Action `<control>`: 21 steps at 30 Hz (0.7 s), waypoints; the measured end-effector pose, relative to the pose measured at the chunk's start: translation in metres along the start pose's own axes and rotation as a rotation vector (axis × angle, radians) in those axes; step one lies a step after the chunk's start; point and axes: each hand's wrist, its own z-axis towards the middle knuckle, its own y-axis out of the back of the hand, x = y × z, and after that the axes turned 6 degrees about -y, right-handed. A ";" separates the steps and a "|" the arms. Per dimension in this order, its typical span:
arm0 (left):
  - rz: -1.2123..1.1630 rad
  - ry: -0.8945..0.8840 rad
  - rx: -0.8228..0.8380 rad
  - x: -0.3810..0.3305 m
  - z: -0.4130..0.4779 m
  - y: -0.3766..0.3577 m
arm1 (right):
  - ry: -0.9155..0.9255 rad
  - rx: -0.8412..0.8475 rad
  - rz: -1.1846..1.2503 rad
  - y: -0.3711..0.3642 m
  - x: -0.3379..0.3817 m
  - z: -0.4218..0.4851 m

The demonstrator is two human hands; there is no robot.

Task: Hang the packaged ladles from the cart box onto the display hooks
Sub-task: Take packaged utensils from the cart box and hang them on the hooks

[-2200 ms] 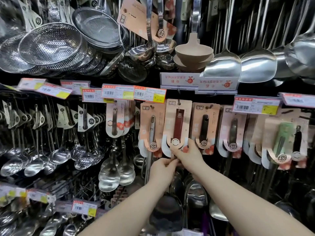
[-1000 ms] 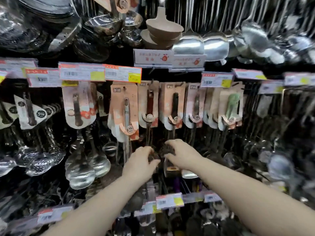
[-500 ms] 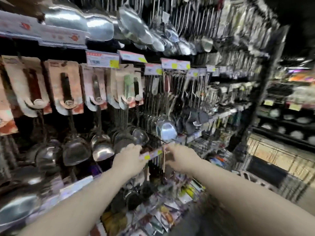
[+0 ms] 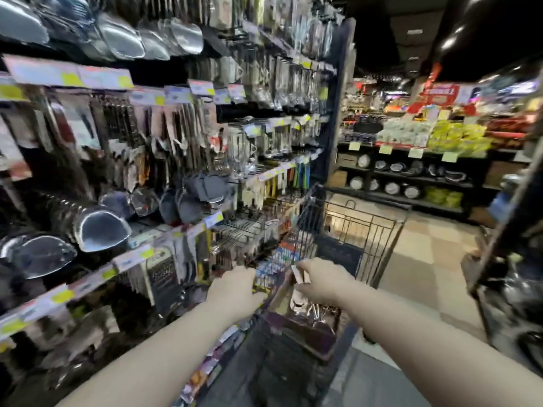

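Shiny metal ladles [image 4: 313, 309] with pale card packaging lie blurred in a brown box [image 4: 305, 333] inside the wire cart [image 4: 361, 230]. The right hand [image 4: 320, 282] hovers just above them, pinching a pale card; the left hand [image 4: 235, 289], beside the box, looks curled, grip unclear

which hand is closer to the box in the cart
Right. The right hand is over the box, reaching down toward its contents. The left hand hangs to the box's left, by the cart edge next to the shelves.
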 end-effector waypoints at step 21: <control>-0.111 -0.143 0.286 -0.055 0.290 -0.138 | -0.369 0.163 0.139 -0.074 -0.181 0.192</control>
